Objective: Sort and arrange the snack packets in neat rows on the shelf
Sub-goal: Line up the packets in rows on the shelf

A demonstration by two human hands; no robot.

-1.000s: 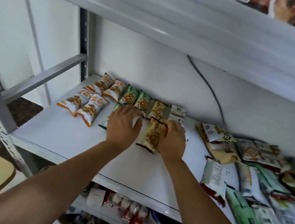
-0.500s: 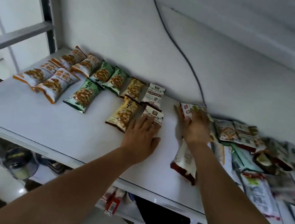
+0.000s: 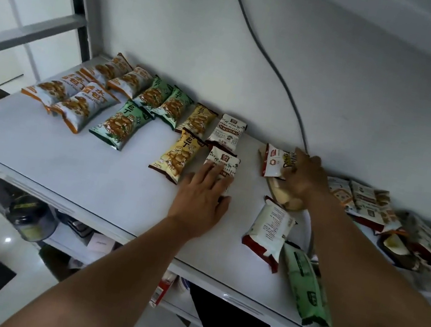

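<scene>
The left grip (image 3: 202,198) lies flat, fingers straight, on the near white packet (image 3: 224,163), which ends the sorted rows on the shelf (image 3: 65,166). The right grip (image 3: 303,178) covers a red-and-white packet (image 3: 274,160) by the far wall; whether it clasps it I cannot tell. Both rest where they did half a second ago, arms stretched forward. Loose packets (image 3: 365,197) crowd the right.
</scene>
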